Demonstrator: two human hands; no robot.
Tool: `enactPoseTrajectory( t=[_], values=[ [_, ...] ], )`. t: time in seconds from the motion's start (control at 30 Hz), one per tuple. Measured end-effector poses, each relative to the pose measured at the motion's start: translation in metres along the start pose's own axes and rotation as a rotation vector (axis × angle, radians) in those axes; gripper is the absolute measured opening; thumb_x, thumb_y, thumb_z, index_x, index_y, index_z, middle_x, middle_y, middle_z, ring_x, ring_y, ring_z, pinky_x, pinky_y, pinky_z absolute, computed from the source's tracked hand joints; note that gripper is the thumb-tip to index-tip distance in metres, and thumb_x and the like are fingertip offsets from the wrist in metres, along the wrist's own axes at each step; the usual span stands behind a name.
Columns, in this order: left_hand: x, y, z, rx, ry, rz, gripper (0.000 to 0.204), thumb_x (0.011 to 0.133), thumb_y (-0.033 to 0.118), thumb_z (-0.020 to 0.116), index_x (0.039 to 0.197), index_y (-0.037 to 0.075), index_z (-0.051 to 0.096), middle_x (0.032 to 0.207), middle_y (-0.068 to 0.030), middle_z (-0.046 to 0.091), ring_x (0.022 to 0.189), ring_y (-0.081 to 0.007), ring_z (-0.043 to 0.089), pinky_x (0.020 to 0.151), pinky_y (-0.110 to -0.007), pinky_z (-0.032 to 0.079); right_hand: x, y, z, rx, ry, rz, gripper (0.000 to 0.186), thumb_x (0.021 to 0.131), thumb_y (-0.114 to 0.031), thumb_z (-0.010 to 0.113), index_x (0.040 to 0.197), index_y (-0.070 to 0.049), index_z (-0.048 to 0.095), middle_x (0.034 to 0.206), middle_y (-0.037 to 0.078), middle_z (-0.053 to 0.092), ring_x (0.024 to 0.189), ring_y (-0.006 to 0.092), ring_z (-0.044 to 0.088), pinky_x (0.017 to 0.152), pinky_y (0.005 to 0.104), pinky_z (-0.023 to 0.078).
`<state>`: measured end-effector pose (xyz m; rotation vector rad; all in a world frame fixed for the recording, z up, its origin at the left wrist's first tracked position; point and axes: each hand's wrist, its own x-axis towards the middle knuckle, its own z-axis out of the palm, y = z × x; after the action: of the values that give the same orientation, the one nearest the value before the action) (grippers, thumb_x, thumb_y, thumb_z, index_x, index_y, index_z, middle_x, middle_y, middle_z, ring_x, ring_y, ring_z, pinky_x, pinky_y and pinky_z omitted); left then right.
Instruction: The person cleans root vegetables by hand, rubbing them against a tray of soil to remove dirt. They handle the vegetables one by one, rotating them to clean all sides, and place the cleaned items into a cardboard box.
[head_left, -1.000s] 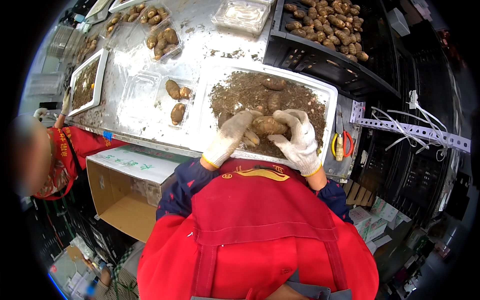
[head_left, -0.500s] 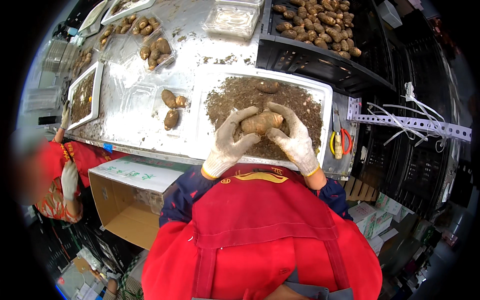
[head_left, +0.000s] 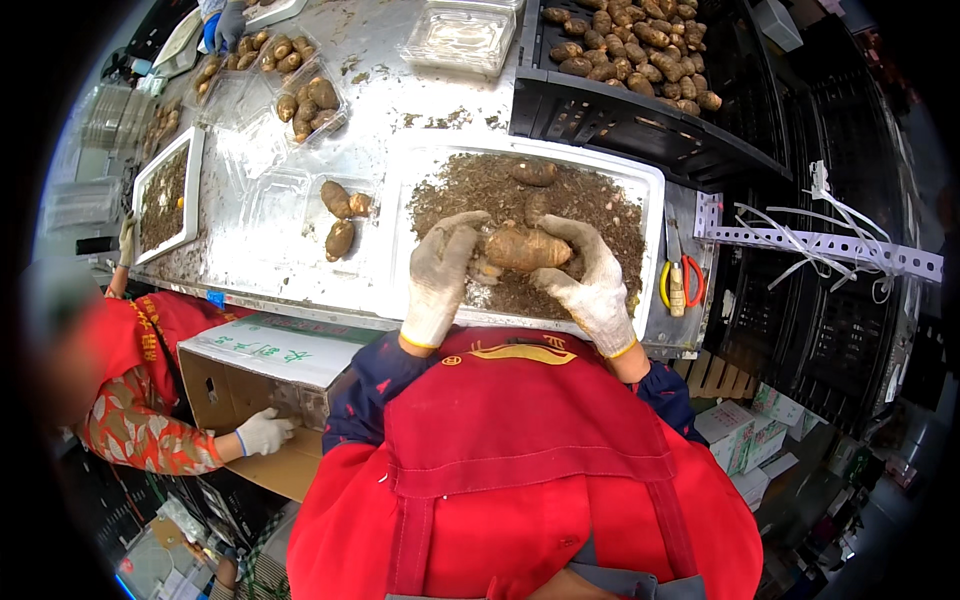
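My right hand [head_left: 592, 285], in a white knit glove, grips the right end of a brown taro [head_left: 527, 248] between thumb and fingers. The taro lies sideways above a white tray [head_left: 655, 240] of dark soil and scraps. Left of it is my left hand [head_left: 438, 280], gloved the same way, its fingers loosely bent and apart from the taro, with nothing visible in them. A small pale brown piece [head_left: 487, 270] shows between that hand and the taro. Farther back in the tray, one taro [head_left: 534, 174] lies on the soil, and a smaller one [head_left: 537, 207] sits nearer.
A clear plastic box [head_left: 372, 195] with several taros stands left of the tray. Behind are a black crate [head_left: 640, 120] of taros and stacked clear boxes [head_left: 462, 38]. Scissors [head_left: 692, 282] and a knife [head_left: 674, 245] lie right. A co-worker's gloved hand [head_left: 264, 432] reaches into a cardboard box [head_left: 215, 400].
My left hand has drawn left off the taro, which stays in my right hand. A smaller taro now shows behind it. The co-worker's hand has moved into the cardboard box; another gloved hand appears top left.
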<state>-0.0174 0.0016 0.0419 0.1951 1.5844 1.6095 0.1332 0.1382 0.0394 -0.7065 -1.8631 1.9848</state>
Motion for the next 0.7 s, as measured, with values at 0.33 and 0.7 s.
enactPoseTrajectory(
  t=[0.33, 0.7],
  values=[
    [0.001, -0.018, -0.005, 0.239, -0.209, 0.261, 0.043, 0.082, 0.010, 0.073, 0.123, -0.001, 0.063, 0.116, -0.0138, 0.067, 0.106, -0.0203, 0.064, 0.096, -0.033, 0.049, 0.003, 0.011, 0.000, -0.255, -0.068, -0.304, 0.053, 0.076, 0.002, 0.074, 0.127, -0.004, 0.059, 0.125, 0.013, 0.061, 0.117, 0.0274, 0.061, 0.098, 0.0354, 0.052],
    [-0.003, -0.019, -0.007, 0.317, -0.203, 0.283, 0.031, 0.085, 0.010, 0.071, 0.112, -0.003, 0.065, 0.101, -0.0087, 0.068, 0.092, -0.0128, 0.062, 0.080, -0.027, 0.051, 0.001, 0.018, -0.004, -0.292, -0.101, -0.406, 0.048, 0.074, -0.003, 0.077, 0.119, -0.006, 0.061, 0.120, 0.015, 0.065, 0.113, 0.0322, 0.064, 0.096, 0.0390, 0.052]
  ],
)
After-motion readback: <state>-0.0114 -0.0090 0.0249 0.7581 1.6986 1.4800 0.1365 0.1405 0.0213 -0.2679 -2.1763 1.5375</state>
